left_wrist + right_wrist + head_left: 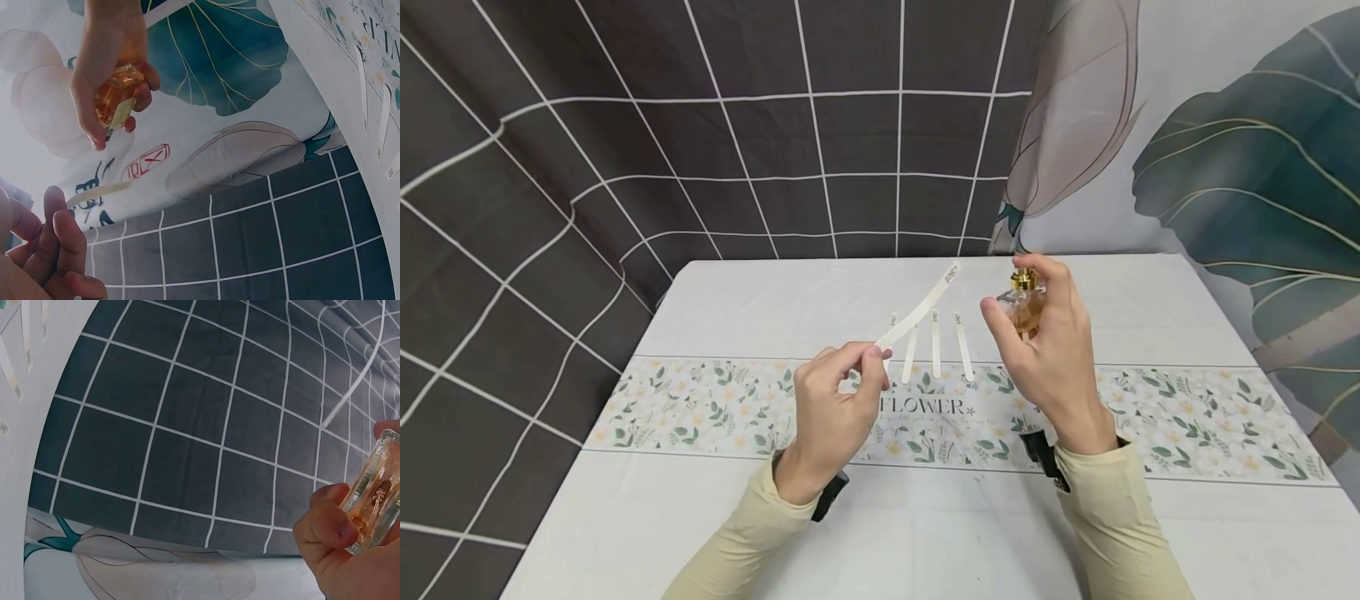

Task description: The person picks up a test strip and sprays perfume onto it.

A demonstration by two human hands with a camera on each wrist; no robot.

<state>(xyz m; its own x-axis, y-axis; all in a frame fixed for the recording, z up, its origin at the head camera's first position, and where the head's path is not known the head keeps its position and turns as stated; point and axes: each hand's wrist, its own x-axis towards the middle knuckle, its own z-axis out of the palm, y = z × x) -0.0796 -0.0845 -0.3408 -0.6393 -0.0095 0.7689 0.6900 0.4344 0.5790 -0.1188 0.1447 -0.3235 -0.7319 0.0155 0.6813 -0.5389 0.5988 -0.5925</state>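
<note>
My left hand (842, 396) pinches the lower end of a white paper test strip (921, 312), which slants up to the right with small dark print at its far tip. My right hand (1052, 358) holds a glass perfume bottle (1024, 312) with amber liquid and a gold neck, one finger lying on its top. A gap separates the strip's printed tip from the bottle. In the left wrist view the perfume bottle (117, 100) is gripped between fingers and thumb. Its thick glass base (378, 497) faces the right wrist camera.
Several more white strips (936, 346) lie side by side on the white table (925, 533), beyond a flower-printed band with lettering (925, 406). A dark gridded curtain (850, 133) hangs behind and at the left; a leaf-patterned cloth (1247, 167) hangs at the right.
</note>
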